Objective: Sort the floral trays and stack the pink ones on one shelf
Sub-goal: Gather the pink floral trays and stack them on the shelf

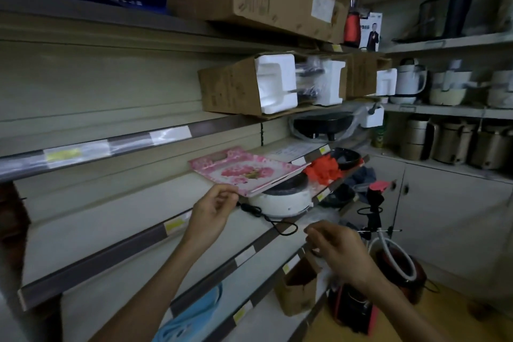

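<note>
A pink floral tray (244,171) lies tilted on top of a white round cooker (283,198) on the middle shelf (116,233). My left hand (213,209) pinches the tray's near corner between thumb and fingers. My right hand (338,247) hovers lower right, apart from the tray, with its fingers curled; whether it holds anything is unclear. Under the top tray there may be more trays, but I cannot tell.
The cooker's black cord (273,221) trails over the shelf edge. Red crumpled material (323,169) and a black bowl (347,158) lie to the right. Cardboard boxes (236,89) with foam sit on the shelf above. A blue item (194,316) lies below; appliances stand on the floor.
</note>
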Action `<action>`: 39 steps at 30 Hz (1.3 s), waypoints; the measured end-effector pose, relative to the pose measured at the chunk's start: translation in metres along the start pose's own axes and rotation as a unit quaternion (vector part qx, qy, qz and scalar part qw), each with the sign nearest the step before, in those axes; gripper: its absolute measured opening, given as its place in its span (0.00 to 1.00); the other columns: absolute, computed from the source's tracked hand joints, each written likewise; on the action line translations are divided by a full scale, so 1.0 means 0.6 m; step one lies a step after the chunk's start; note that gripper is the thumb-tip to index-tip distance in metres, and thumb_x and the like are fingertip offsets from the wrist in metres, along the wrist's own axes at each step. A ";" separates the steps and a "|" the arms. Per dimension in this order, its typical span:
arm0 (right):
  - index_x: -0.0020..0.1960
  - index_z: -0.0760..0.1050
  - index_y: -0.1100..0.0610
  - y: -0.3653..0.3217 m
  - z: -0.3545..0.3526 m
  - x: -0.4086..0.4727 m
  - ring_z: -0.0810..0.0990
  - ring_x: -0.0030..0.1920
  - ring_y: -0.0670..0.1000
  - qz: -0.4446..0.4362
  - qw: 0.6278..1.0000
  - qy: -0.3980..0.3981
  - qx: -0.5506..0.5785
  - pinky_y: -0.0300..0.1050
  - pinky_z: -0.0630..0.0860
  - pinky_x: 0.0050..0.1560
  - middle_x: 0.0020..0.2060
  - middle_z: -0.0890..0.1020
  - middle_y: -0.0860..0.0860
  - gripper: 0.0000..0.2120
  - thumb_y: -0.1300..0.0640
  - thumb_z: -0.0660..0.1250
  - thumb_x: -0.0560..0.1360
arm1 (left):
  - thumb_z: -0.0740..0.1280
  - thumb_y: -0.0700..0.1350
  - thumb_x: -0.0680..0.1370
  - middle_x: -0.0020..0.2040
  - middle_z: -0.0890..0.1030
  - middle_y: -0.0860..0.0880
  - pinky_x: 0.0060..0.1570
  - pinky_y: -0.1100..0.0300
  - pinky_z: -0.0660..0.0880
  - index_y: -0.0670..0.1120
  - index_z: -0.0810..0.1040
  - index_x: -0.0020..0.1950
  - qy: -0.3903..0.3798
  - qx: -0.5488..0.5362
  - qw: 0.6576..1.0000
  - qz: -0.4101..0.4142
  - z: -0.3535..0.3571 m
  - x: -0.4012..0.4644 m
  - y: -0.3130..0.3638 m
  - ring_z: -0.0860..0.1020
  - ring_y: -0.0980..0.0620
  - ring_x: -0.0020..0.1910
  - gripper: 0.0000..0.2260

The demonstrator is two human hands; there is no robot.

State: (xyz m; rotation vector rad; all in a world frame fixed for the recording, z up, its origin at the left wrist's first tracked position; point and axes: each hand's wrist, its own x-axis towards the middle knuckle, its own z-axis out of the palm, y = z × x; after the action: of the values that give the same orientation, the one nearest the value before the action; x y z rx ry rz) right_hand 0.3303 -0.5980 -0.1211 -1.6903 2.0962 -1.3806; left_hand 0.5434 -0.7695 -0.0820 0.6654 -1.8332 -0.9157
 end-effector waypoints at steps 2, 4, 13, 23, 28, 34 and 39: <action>0.46 0.81 0.54 0.028 -0.005 0.026 0.82 0.40 0.42 0.010 1.000 0.003 -0.002 0.35 0.78 0.40 0.37 0.85 0.47 0.08 0.55 0.64 0.80 | 0.68 0.42 0.78 0.49 0.82 0.50 0.45 0.76 0.71 0.45 0.79 0.54 -0.014 0.035 0.999 0.016 0.034 0.031 -0.019 0.78 0.64 0.45 0.05; 0.45 0.81 0.54 0.054 -0.008 0.054 0.82 0.39 0.42 0.016 1.000 0.004 -0.009 0.36 0.77 0.39 0.37 0.85 0.47 0.08 0.55 0.64 0.80 | 0.69 0.43 0.78 0.51 0.81 0.48 0.44 0.77 0.71 0.45 0.79 0.56 -0.021 0.074 0.997 0.032 0.067 0.067 -0.044 0.77 0.66 0.44 0.07; 0.48 0.81 0.53 0.142 -0.021 0.206 0.82 0.39 0.37 0.019 1.000 -0.004 -0.010 0.28 0.74 0.39 0.38 0.84 0.43 0.07 0.56 0.64 0.80 | 0.70 0.43 0.76 0.57 0.81 0.46 0.54 0.54 0.77 0.42 0.78 0.60 -0.087 0.280 0.952 0.092 0.149 0.189 -0.147 0.79 0.47 0.54 0.13; 0.46 0.81 0.56 0.251 -0.004 0.340 0.84 0.41 0.50 0.132 0.988 -0.014 0.073 0.47 0.81 0.43 0.38 0.85 0.50 0.09 0.60 0.63 0.80 | 0.63 0.36 0.79 0.50 0.86 0.49 0.46 0.63 0.77 0.45 0.83 0.57 -0.081 0.282 0.948 0.123 0.145 0.228 -0.137 0.81 0.54 0.45 0.12; 0.50 0.78 0.62 0.278 0.028 0.408 0.83 0.45 0.59 0.242 0.942 -0.056 0.227 0.56 0.82 0.49 0.48 0.83 0.64 0.08 0.60 0.61 0.81 | 0.66 0.39 0.79 0.56 0.80 0.59 0.51 0.83 0.66 0.46 0.83 0.60 -0.038 0.262 0.957 0.115 0.107 0.239 -0.071 0.77 0.69 0.53 0.11; 0.57 0.74 0.68 0.246 0.069 0.517 0.82 0.50 0.62 0.327 0.790 -0.146 0.497 0.56 0.83 0.43 0.50 0.82 0.66 0.17 0.52 0.60 0.82 | 0.68 0.47 0.78 0.46 0.78 0.78 0.50 0.77 0.71 0.56 0.83 0.56 -0.041 0.282 0.958 0.030 0.053 0.237 -0.026 0.79 0.71 0.50 0.09; 0.62 0.72 0.67 0.220 0.099 0.592 0.83 0.47 0.66 0.352 0.703 -0.229 0.574 0.63 0.83 0.38 0.50 0.81 0.69 0.23 0.48 0.60 0.81 | 0.69 0.51 0.74 0.50 0.83 0.68 0.53 0.76 0.72 0.61 0.83 0.50 -0.041 0.244 0.968 -0.026 0.033 0.219 0.007 0.80 0.69 0.52 0.08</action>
State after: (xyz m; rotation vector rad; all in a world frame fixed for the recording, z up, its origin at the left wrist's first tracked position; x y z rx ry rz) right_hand 0.1387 -0.9290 -0.0952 -0.4923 0.9160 -1.2787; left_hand 0.4724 -0.8612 -0.0177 0.9925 -2.1469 -0.5250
